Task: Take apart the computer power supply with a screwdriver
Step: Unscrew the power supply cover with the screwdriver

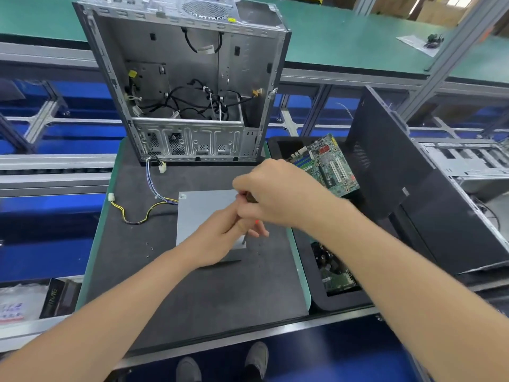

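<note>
One open computer case [181, 78] stands upright at the far edge of the dark mat [192, 293], its inside a tangle of black cables. Right of it a black panel [413, 188] leans, cut off by the frame edge. The grey power supply [203, 213] lies flat at the mat's middle, its near right corner hidden under both hands. A green circuit board [327, 164] sits in a black tray [341, 301] just beside the mat. The right hand [278, 194] grips the screwdriver [248, 199] handle, mostly covered by its fingers; the left hand [220, 238] pinches the shaft low down, tip on the supply's corner. Coloured wires [137, 213] trail left from the supply. Tiny specks [148, 245] near them are too small to identify.
</note>
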